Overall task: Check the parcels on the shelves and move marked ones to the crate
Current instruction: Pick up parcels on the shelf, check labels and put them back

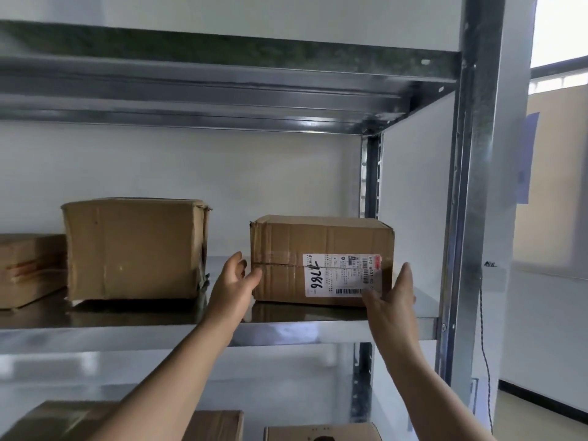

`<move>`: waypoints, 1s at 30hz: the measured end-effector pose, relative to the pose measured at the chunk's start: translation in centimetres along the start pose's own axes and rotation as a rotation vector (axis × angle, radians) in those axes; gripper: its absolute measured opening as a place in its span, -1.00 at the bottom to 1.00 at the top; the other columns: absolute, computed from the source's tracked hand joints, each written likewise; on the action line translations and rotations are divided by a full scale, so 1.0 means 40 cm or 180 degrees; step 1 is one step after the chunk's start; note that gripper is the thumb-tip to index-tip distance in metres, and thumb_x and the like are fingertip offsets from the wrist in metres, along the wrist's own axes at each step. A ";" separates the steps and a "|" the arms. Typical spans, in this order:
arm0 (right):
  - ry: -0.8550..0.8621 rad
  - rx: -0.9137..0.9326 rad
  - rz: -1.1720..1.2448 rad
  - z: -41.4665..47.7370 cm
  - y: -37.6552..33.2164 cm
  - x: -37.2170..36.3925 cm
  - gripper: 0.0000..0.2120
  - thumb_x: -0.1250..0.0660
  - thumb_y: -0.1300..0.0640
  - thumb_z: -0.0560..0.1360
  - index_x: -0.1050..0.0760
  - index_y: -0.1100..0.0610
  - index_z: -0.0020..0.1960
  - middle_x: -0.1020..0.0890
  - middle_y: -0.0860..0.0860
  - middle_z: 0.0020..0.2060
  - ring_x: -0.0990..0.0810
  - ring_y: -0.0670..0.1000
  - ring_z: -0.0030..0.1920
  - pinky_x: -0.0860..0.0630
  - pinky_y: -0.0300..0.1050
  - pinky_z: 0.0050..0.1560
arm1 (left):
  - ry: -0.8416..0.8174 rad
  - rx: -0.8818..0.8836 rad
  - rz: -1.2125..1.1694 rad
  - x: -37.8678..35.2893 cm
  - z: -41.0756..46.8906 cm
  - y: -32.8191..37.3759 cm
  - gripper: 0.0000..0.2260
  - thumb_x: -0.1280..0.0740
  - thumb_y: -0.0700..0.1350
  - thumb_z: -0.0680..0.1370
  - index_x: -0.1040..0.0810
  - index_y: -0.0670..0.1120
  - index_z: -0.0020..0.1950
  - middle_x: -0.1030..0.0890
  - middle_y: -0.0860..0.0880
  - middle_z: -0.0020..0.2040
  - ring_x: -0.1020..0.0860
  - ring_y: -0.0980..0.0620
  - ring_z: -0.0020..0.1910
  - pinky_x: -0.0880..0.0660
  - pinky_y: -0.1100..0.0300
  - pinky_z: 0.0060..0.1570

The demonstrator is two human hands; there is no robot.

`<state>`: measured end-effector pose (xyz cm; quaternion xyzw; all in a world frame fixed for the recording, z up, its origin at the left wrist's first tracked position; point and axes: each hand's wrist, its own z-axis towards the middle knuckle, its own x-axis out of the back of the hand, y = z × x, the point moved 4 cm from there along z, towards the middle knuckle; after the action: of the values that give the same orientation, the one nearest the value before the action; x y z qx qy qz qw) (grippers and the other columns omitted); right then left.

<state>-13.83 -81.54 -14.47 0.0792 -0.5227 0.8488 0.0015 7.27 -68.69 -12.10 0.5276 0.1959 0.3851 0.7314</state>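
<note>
We have both hands up at the shelf, one at each end of the labelled parcel. It sits flat on the metal deck towards the right end, just short of the upright post, with its long axis running 9 to 3 o'clock across our view. The white label faces us, with a number handwritten on it in black marker (we take that for the mark).

The left hand is at the parcel's 9 o'clock, fingers straight along the end face and thumb just touching the front-left edge. The right hand is at about 4 o'clock, fingers straight up beside the right end and thumb over the lower front corner. Neither hand has closed on the cardboard yet; both are spread.

Both hands are about equally near, so we judge the coming move to be a squeeze inward along the long axis, then a pull towards 6 o'clock, off the deck. A larger parcel stands well apart at 9 o'clock. The crate is out of view.
</note>
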 end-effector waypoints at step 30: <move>-0.0941 0.0315 0.0735 -0.322 -0.302 -0.568 -0.31 -0.32 -0.07 0.62 -0.08 -0.12 0.65 -0.47 -0.06 0.43 -0.42 0.02 0.44 -0.31 -0.07 0.48 | 0.0607 -0.0290 -0.0260 0.687 -0.003 -0.049 -0.31 -0.15 0.33 0.51 -0.10 0.18 0.61 -0.13 0.16 0.61 -0.12 0.11 0.57 -0.11 0.14 0.40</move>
<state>7.94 -62.79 -12.54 0.1426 -0.4804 0.8472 -0.1765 25.12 -47.76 -10.66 0.4463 0.2682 0.4119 0.7478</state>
